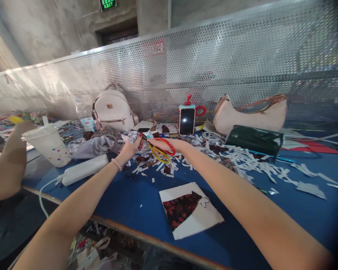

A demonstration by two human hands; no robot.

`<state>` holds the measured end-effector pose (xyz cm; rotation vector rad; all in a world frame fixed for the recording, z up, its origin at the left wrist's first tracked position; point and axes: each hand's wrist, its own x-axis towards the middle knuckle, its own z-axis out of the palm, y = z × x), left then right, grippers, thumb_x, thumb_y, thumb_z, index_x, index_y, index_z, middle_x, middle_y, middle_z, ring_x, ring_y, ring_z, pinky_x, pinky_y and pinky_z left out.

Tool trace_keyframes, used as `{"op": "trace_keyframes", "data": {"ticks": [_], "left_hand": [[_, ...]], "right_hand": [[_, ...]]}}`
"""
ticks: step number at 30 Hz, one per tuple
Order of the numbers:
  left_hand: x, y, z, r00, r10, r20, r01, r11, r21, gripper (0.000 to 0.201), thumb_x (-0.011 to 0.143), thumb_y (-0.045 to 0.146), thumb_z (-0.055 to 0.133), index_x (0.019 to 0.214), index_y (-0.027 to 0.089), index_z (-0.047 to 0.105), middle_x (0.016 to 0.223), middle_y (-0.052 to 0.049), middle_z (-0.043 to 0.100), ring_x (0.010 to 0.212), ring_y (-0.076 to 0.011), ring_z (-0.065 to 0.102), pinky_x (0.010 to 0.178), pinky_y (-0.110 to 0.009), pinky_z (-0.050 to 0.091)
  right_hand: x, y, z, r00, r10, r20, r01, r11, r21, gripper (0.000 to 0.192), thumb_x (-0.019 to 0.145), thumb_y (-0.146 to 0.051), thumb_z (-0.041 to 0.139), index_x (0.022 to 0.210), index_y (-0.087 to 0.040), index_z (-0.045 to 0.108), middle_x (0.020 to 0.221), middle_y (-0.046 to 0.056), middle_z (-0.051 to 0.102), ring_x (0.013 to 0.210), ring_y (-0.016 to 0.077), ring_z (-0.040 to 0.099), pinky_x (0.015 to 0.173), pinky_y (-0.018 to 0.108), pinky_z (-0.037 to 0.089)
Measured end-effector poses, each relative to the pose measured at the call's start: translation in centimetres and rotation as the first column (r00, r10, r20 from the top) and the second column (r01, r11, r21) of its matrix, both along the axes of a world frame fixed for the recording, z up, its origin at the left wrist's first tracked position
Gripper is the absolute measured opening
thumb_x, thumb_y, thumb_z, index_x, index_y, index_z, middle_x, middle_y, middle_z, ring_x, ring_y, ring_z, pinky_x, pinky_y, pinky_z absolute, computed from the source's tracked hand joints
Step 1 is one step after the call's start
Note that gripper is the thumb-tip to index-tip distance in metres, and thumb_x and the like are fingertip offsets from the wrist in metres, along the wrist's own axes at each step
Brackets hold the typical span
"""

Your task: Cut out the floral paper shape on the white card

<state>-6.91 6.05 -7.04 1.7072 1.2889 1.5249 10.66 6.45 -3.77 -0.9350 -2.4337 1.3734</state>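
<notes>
Close together over the scraps, my two hands meet near the table's middle. My left hand (133, 147) is closed, pinching a crumpled white piece with dark printed lines (127, 138). A pair of scissors (169, 145) with one red and one yellow handle loop lies at my right hand (155, 142), whose fingers are closed about it; the blades are mostly hidden between the hands. Nearer to me on the blue table (115, 210) lies a white square card (183, 230) with a dark red-and-black patterned piece (181, 208) and a small drawn outline on it.
White paper strips (250, 161) and dark scraps cover the table's back half. A white cup (49, 144), white power adapter (86, 170) and another person's arm (12, 161) are at left. Behind stand a backpack (112, 108), a phone (187, 122), a handbag (250, 118) and a dark green pouch (253, 140).
</notes>
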Motion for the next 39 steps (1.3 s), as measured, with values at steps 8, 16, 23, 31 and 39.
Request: {"op": "trace_keyframes", "data": {"ticks": [8,16,23,31,39], "left_hand": [[-0.7,0.6,-0.8,0.994,-0.069,0.084,0.065,0.997,0.038,0.022,0.074,0.039,0.056,0.067,0.019,0.054,0.065,0.001,0.058,0.067,-0.0159,0.057,0.071,-0.030,0.047],[-0.7,0.6,-1.0,0.974,-0.094,0.206,0.092,0.996,0.021,0.023,0.070,0.033,0.060,0.084,0.015,0.061,0.088,-0.004,0.066,0.084,-0.0189,0.062,0.081,-0.033,0.048],[-0.8,0.4,-0.7,0.970,-0.047,0.240,0.031,0.997,0.072,0.025,0.066,0.030,0.064,0.085,0.015,0.061,0.091,-0.004,0.066,0.089,-0.0196,0.061,0.084,-0.034,0.045],[-1.0,0.6,-0.9,0.973,-0.038,0.227,0.018,0.996,0.090,0.030,0.063,0.030,0.068,0.088,0.013,0.060,0.089,-0.006,0.066,0.086,-0.0197,0.061,0.084,-0.034,0.045],[-1.2,0.7,-1.2,0.974,-0.104,0.204,0.080,0.989,0.121,0.031,0.064,0.030,0.068,0.090,0.014,0.060,0.092,-0.006,0.067,0.089,-0.0205,0.061,0.087,-0.036,0.045]], "right_hand": [[0.7,0.5,0.2,1.000,0.018,-0.008,-0.019,0.999,-0.050,0.063,0.084,-0.067,0.014,0.055,-0.018,0.041,0.048,-0.001,0.044,0.037,0.0086,0.036,0.041,0.023,0.037],[0.8,0.3,0.7,1.000,0.028,-0.010,-0.029,0.998,-0.053,0.066,0.084,-0.066,0.007,0.052,-0.018,0.039,0.044,-0.002,0.040,0.036,0.0088,0.037,0.042,0.023,0.037],[0.5,0.7,0.3,0.999,0.032,-0.014,-0.033,0.997,-0.062,0.065,0.084,-0.067,0.010,0.051,-0.018,0.038,0.043,-0.002,0.039,0.034,0.0086,0.037,0.042,0.024,0.037],[0.4,-0.6,1.1,0.997,-0.021,0.069,0.014,0.994,0.110,0.062,0.084,-0.066,0.016,0.052,-0.018,0.039,0.047,-0.001,0.043,0.036,0.0090,0.040,0.045,0.025,0.040],[0.3,-0.4,0.8,0.997,-0.033,0.065,0.024,0.991,0.134,0.056,0.086,-0.062,0.024,0.054,-0.018,0.035,0.042,-0.003,0.040,0.035,0.0082,0.038,0.041,0.023,0.038]]}}
